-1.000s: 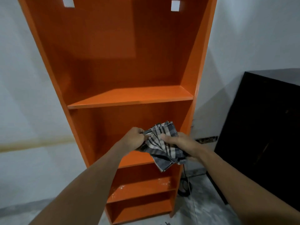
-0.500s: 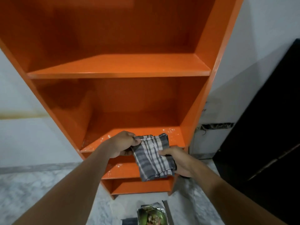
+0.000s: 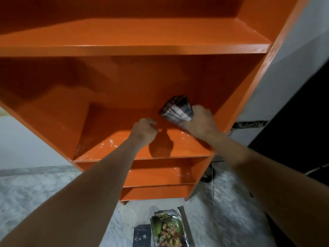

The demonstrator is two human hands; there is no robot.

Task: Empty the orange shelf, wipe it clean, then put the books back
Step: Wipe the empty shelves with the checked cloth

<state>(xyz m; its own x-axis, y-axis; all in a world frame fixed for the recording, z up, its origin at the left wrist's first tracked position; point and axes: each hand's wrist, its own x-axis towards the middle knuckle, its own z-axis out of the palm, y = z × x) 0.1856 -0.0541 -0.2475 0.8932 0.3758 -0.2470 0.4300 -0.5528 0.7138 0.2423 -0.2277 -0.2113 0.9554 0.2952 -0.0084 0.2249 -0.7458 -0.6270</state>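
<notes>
The orange shelf point(image 3: 160, 49) fills the view, its compartments bare of books. My right hand point(image 3: 202, 123) grips a bunched grey plaid cloth point(image 3: 176, 109) deep inside the middle compartment, near its back right corner. My left hand point(image 3: 145, 130) hovers over the same board with fingers curled and nothing in them. White dust flecks lie on that board point(image 3: 110, 145) and on the board below. Books point(image 3: 166, 229) lie on the floor in front of the shelf base.
Pale marbled floor point(image 3: 35, 193) spreads to the left and right of the shelf. A black cabinet point(image 3: 302, 131) stands at the right, with cables point(image 3: 210, 173) on the floor between it and the shelf. White wall lies behind.
My left hand let go of the cloth. My right hand carried it, now bunched, up and into the middle compartment. The view dropped and came closer, and the books show on the floor.
</notes>
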